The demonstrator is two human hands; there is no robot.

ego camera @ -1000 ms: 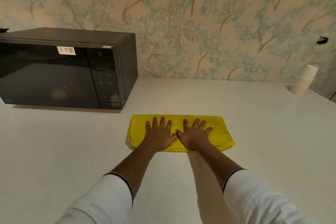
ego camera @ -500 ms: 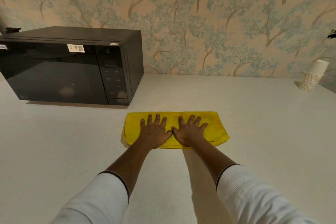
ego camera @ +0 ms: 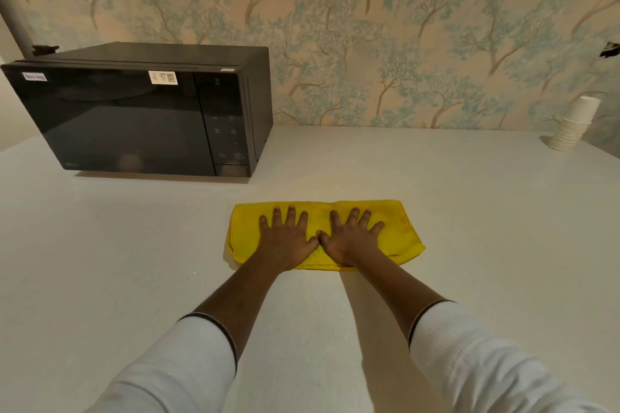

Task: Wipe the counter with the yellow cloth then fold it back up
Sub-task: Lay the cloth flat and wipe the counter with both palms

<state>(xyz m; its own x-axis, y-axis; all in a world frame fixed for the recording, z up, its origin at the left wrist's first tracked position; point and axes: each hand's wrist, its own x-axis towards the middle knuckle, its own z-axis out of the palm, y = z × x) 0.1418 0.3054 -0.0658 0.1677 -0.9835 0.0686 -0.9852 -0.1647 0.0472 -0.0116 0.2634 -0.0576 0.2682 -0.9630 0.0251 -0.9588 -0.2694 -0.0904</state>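
Observation:
The yellow cloth [ego camera: 401, 231] lies folded into a long strip on the white counter [ego camera: 486, 211], just right of the microwave's front. My left hand [ego camera: 288, 238] and my right hand [ego camera: 349, 240] both rest flat on it, palms down, fingers spread, thumbs nearly touching at the middle. Neither hand grips the fabric. The cloth's centre is hidden under my hands; both ends stick out to the sides. White sleeves cover my forearms near the bottom of the view.
A black microwave [ego camera: 141, 117] stands at the back left against the wallpapered wall. A stack of white paper cups [ego camera: 575, 126] sits at the back right. Bare counter surface stretches left, right and in front of the cloth.
The view has swung a little, showing more of the microwave. My hands stay flat on the cloth, which seems to have slid slightly left along the counter.

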